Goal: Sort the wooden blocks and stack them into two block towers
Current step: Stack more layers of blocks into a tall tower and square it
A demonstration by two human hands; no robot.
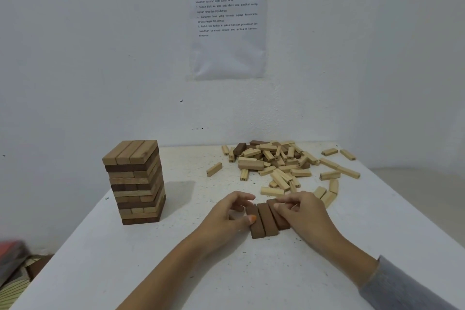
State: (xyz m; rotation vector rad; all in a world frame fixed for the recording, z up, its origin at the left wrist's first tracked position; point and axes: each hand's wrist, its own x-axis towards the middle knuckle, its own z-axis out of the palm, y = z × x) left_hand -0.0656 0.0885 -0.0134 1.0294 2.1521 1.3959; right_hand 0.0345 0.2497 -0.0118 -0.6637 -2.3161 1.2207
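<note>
Three dark brown blocks [266, 219] lie side by side on the white table [251, 272], a little right of centre. My left hand [226, 214] presses its thumb and fingers against the left block of the row. On the other side, my right hand [302, 211] holds the right block with thumb and fingertips. A finished tower [137, 181] of mixed light and dark layers stands at the left of the table. At the back right lies a loose pile of blocks [281, 163], mostly light wood with a few dark ones.
A printed sheet [226, 17] hangs on the white wall behind the table. Single light blocks lie scattered around the pile, some just behind my right hand. The table's left edge drops to a floor with a striped cloth [15, 284].
</note>
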